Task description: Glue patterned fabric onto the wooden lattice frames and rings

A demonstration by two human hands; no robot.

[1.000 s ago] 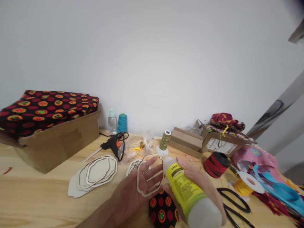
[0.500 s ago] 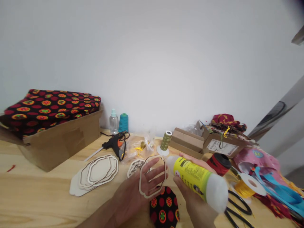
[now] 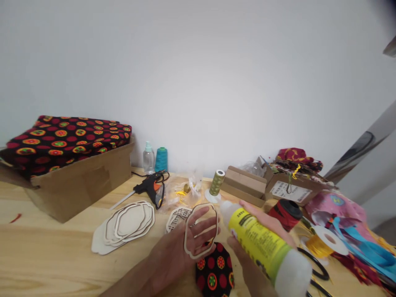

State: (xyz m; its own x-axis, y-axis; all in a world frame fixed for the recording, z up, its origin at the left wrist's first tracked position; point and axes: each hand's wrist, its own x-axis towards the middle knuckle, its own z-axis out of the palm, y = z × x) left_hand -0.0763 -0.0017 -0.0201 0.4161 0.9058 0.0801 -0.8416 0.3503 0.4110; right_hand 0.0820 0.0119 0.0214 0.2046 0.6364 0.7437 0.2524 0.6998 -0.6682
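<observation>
A thin pale wooden frame [image 3: 186, 238] with a scalloped outline lies over the fingers of my left hand [image 3: 176, 253], which is turned palm up. My right hand [image 3: 247, 255] grips a yellow-labelled white glue bottle [image 3: 262, 243], tilted so its nozzle points at the frame's right edge. A small gap seems to separate nozzle and frame. Below the frame, a piece of black fabric with red and orange flower dots [image 3: 214, 272] rests on the table. Behind my left hand, cut-out wooden lattice pieces [image 3: 177, 218] are partly hidden.
Several wooden plaques and frames [image 3: 130, 222] are stacked at left, near a black glue gun [image 3: 151, 187]. A cardboard box [image 3: 83, 185] holds folded patterned fabric. A gold thread spool [image 3: 216, 183] stands behind. Boxes, black-handled scissors [image 3: 318, 264], yellow thread [image 3: 318, 247] and blue ribbon [image 3: 361, 243] crowd the right.
My right hand and the glue bottle have shifted slightly right and down, the bottle's base coming nearer to me. The frame in my left hand has moved slightly right.
</observation>
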